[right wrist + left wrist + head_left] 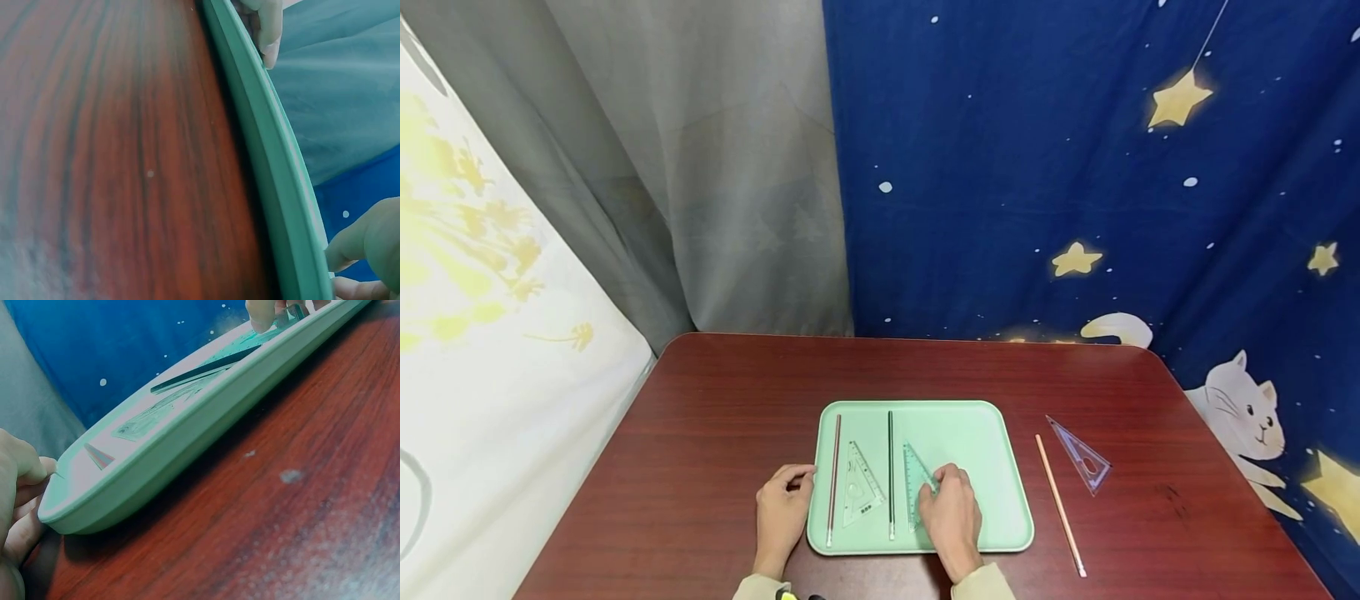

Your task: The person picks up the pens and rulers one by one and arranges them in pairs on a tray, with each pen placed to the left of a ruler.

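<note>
A light green tray (pixel 977 433) lies on the table. My left hand (pixel 782 512) holds its left rim between curled fingers and thumb, also seen in the left wrist view. Toward the right half of the tray, my right hand (pixel 953 515) pinches a green-tinted set square (pixel 915 483) along its sloping side; the fingers cover part of it. Left of that set square lies a dark pencil (pixel 891 475), then a clear set square (pixel 859 492), then a red pencil (pixel 834 475) nearest my left hand. Both pencils lie roughly upright in the head view.
On the reddish-brown table (pixel 737 400), right of the tray, lie a light wood-coloured pencil (pixel 1060 504) and a purple-tinted set square (pixel 1071 442). Behind the table hang a grey curtain (pixel 760 167) and a blue star-patterned curtain (pixel 970 167).
</note>
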Motion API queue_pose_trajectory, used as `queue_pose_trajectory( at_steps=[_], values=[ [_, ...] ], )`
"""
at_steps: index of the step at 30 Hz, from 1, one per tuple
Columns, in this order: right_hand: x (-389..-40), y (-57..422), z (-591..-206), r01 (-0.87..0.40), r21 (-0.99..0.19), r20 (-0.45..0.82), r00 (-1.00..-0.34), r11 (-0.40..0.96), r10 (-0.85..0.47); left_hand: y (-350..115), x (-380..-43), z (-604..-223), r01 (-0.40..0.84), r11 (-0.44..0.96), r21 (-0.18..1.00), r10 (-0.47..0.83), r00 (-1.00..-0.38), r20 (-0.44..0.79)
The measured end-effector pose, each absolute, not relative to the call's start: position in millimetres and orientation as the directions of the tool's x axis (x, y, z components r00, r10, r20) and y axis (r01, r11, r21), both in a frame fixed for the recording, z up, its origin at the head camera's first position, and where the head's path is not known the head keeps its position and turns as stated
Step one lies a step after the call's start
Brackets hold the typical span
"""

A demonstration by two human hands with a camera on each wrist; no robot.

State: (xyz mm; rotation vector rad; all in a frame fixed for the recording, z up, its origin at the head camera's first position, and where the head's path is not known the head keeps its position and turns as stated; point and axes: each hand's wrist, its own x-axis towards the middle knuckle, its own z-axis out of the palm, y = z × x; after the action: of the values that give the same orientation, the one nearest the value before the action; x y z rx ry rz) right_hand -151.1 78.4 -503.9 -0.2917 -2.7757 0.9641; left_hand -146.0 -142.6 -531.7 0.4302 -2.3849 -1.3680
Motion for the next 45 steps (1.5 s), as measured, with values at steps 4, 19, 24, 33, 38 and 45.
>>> queue_pose_trajectory(
  at_steps=[4, 19, 24, 33, 38, 45],
  values=[
    [-150, 78, -504, 0.134, -0.578, 0.118, -0.962, 0.805, 0.246, -142, -146, -531, -0.085, 0.485, 0.871, -0.433, -0.888, 0.155],
    [-149, 83, -505, 0.104, -0.572, 0.132, -0.967, 0.814, 0.216, -143, -145, -532, -0.091, 0.489, 0.868, -0.424, -0.894, 0.145],
    [-149, 85, -504, 0.104, -0.587, 0.116, -0.971, 0.803, 0.210, -142, -144, -533, -0.089, 0.488, 0.868, -0.419, -0.897, 0.143],
    [-149, 90, -502, 0.101, -0.632, 0.104, -0.971, 0.768, 0.214, -142, -145, -534, -0.088, 0.487, 0.869, -0.425, -0.893, 0.148],
    [-149, 91, -499, 0.102, -0.645, 0.093, -0.973, 0.757, 0.210, -143, -146, -533, -0.093, 0.489, 0.868, -0.429, -0.891, 0.146],
    [-149, 94, -495, 0.114, -0.656, 0.073, -0.974, 0.746, 0.213, -144, -146, -532, -0.088, 0.493, 0.866, -0.430, -0.889, 0.155]
  ],
)
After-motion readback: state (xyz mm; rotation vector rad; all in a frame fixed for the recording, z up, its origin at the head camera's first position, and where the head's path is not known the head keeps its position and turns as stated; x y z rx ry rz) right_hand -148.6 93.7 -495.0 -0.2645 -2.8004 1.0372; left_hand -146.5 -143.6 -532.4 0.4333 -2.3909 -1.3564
